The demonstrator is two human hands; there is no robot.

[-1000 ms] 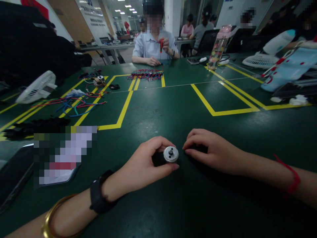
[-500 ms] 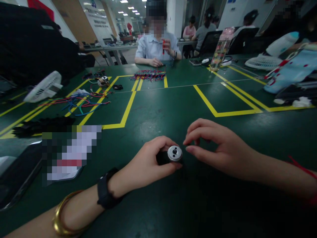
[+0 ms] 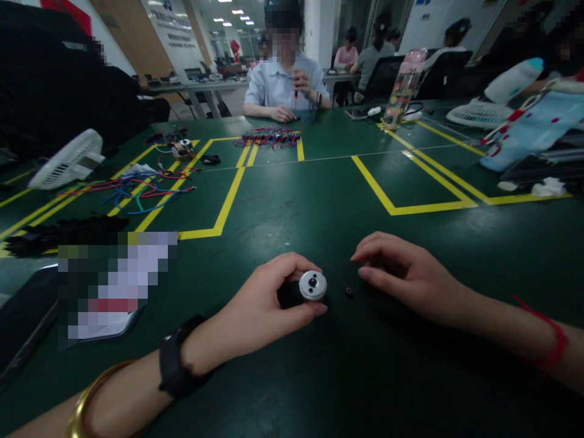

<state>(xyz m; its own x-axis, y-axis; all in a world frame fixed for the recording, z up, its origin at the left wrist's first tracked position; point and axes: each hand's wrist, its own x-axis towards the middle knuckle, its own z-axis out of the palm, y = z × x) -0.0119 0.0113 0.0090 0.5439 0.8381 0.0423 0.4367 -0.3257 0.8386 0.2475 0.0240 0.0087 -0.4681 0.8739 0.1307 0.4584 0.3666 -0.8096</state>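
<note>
My left hand (image 3: 269,292) is wrapped round a small motor (image 3: 312,285), thumb on the near side and fingers on the far side. Its round silver end faces up, with a dark centre and two small dark holes; the body below is mostly hidden by the hand. To the right of the motor, a tiny dark ring-like piece (image 3: 348,292) lies on the green table (image 3: 292,377). Above and right of that piece is my right hand (image 3: 406,267), its thumb and fingertips apart with nothing seen between them.
Blurred-out sheet (image 3: 123,292) and dark phone-like slab (image 3: 31,322) lie at left. Beyond them are red and blue wires (image 3: 146,191) and a white fan (image 3: 68,161). A co-worker (image 3: 285,85) sits opposite, holding a screwdriver (image 3: 296,91). A bottle (image 3: 404,91) stands at back right.
My right hand has drawn back to the right and its fingers have parted slightly. The tiny dark piece now shows on the table. My left hand keeps hold of the motor.
</note>
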